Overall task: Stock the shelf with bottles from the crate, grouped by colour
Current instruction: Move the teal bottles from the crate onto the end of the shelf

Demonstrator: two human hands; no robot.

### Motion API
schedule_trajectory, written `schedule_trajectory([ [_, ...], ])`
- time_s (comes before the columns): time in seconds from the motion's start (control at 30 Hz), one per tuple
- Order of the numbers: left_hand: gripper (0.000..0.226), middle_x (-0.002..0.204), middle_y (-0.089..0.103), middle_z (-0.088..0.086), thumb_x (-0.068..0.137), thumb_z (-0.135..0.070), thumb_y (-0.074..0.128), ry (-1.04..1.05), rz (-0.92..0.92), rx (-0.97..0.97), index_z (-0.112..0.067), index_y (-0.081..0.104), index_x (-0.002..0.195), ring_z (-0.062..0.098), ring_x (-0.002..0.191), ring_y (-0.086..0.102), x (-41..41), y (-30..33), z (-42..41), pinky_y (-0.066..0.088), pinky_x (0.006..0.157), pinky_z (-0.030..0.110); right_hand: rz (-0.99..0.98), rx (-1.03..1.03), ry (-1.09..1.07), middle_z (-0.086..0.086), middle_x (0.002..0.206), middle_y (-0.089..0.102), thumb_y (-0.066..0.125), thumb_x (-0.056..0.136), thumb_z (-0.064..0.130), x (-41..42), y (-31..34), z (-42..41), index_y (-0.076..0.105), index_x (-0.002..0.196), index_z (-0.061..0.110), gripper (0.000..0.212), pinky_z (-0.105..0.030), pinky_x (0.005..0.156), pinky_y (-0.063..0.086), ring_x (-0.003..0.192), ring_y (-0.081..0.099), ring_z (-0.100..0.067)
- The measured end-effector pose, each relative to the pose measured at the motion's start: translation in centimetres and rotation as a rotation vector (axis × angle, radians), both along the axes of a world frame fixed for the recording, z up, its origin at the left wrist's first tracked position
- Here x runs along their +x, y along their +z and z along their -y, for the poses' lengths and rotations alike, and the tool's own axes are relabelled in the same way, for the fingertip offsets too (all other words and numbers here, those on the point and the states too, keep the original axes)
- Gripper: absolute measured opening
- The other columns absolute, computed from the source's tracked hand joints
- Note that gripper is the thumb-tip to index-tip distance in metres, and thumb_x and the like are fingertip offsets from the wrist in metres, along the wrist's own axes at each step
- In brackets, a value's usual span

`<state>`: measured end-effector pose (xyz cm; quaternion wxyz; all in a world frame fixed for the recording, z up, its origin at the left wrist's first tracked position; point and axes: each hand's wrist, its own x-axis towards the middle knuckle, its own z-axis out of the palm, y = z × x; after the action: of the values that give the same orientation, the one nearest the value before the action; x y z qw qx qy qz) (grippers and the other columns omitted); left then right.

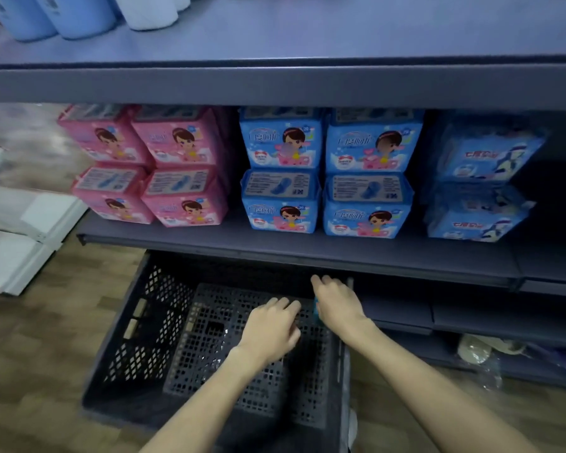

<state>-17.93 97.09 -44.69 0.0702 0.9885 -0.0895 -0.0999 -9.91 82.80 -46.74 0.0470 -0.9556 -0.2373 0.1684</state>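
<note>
Bottles are what I am after, and the only ones I can plainly see stand on the top shelf [307, 37] at far left: blue bottles [53, 14] side by side, white bottles [151, 11] just right of them, so each colour keeps its own run. Most of that board to the right is bare, which I judge is where more would go.

Below it, the middle shelf [275, 246] holds packets sorted the same way: pink packs [144, 165] stacked two high at left, blue packs [327, 171] in the middle, and darker blue packs [481, 184] at right, slightly tilted.

On the floor, near me, sits the crate [134, 322], pushed part way under the shelving so the reach from it to the boards is short. Its mesh bottom looks almost bare; something clear and shiny lies near the middle, but I cannot tell what it is.

Both hands are down inside the crate. My left hand [272, 328] hovers over the mesh with fingers loosely curled; I cannot tell whether it holds anything. My right hand [337, 302] is at the far right corner, fingers curled round a small blue-green thing [316, 305] that shows only as a sliver at its edge. It could be a bottle's cap, though I cannot be sure.
</note>
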Motion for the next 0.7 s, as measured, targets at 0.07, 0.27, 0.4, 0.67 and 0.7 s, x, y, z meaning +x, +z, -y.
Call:
schedule_trajectory([
  [0.07, 0.029, 0.108, 0.057, 0.001, 0.092, -0.031, 0.046, 0.013, -0.015, -0.005, -0.019, 0.049, 0.119, 0.02, 0.101, 0.052, 0.4, -0.5, -0.1, 0.04, 0.068, 0.029, -0.019, -0.022, -0.008, -0.013, 0.12, 0.056, 0.062, 0.087, 0.001, 0.6, -0.6, -0.8, 0.04, 0.139, 0.008, 0.057, -0.042, 0.085, 0.05, 0.11, 0.057, -0.031],
  [0.27, 0.033, 0.114, 0.058, 0.003, 0.093, -0.033, 0.051, 0.025, -0.077, 0.018, -0.017, 0.048, 0.122, 0.023, 0.107, 0.053, 1.6, -2.1, -0.1, 0.047, 0.075, 0.034, -0.148, -0.187, 0.025, -0.016, 0.127, 0.057, 0.06, 0.086, -0.01, 1.7, -2.3, -1.9, 0.049, 0.133, 0.003, 0.05, -0.038, 0.082, 0.054, 0.113, 0.061, -0.033],
  [0.4, 0.036, 0.117, 0.058, 0.005, 0.094, -0.036, 0.053, 0.052, -0.152, 0.042, -0.017, 0.047, 0.124, 0.026, 0.111, 0.053, 1.6, -3.4, -0.5, 0.049, 0.079, 0.038, -0.175, -0.257, 0.051, -0.015, 0.126, 0.061, 0.056, 0.089, -0.011, 2.3, -3.4, -2.7, 0.06, 0.124, 0.001, 0.037, -0.036, 0.083, 0.054, 0.112, 0.063, -0.031],
  [0.67, 0.034, 0.123, 0.058, 0.007, 0.093, -0.033, 0.052, 0.129, -0.282, 0.029, -0.015, 0.047, 0.122, 0.028, 0.111, 0.057, -1.2, -6.2, -2.7, 0.049, 0.082, 0.037, -0.093, -0.293, 0.033, -0.012, 0.119, 0.067, 0.053, 0.091, -0.01, 2.6, -5.2, -4.2, 0.065, 0.117, 0.004, 0.032, -0.033, 0.079, 0.053, 0.107, 0.067, -0.027],
  [0.7, 0.035, 0.124, 0.058, 0.007, 0.093, -0.033, 0.052, 0.14, -0.294, 0.027, -0.016, 0.046, 0.123, 0.029, 0.112, 0.057, -1.5, -6.5, -3.0, 0.049, 0.083, 0.038, -0.076, -0.302, 0.03, -0.011, 0.119, 0.066, 0.052, 0.092, -0.008, 2.5, -5.4, -4.4, 0.065, 0.117, 0.004, 0.031, -0.032, 0.077, 0.053, 0.107, 0.067, -0.026],
])
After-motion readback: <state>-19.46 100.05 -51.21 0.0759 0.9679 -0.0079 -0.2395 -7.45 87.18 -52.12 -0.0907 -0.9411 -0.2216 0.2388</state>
